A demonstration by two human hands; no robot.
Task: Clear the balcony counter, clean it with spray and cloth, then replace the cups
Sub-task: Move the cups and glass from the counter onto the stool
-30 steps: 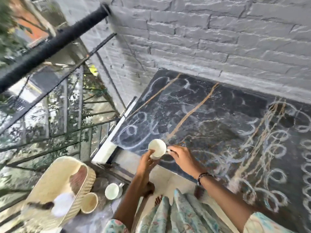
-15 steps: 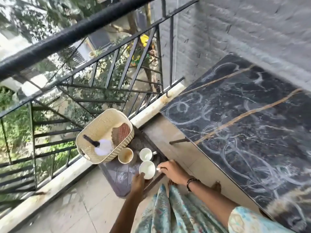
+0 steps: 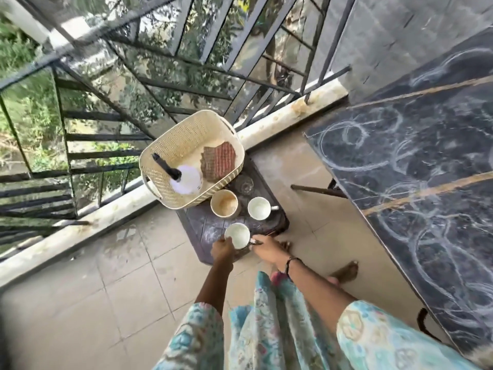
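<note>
Both hands hold a white cup [image 3: 237, 234] just above or on the near end of a low dark stool [image 3: 202, 228]. My left hand [image 3: 222, 249] grips its side and my right hand [image 3: 266, 248] holds its handle. Two more cups stand on the stool: a stained cream cup [image 3: 224, 203] and a white cup [image 3: 258, 208]. A clear glass [image 3: 244, 183] stands behind them. At the right lies the dark marble counter [image 3: 426, 166], marked with white dried rings. A cream basket [image 3: 170, 145] on the stool's far end holds a white spray bottle [image 3: 184, 178] and a red checked cloth [image 3: 218, 162].
A black metal railing [image 3: 149, 84] and a low concrete kerb [image 3: 80, 231] run along the left and far side. The floor is beige tile [image 3: 112, 303]. A bare foot [image 3: 345, 272] stands beside the counter's edge.
The white cup left the counter and travelled down and left to the stool, both hands holding it throughout. My view swung from the counter toward the floor and railing.
</note>
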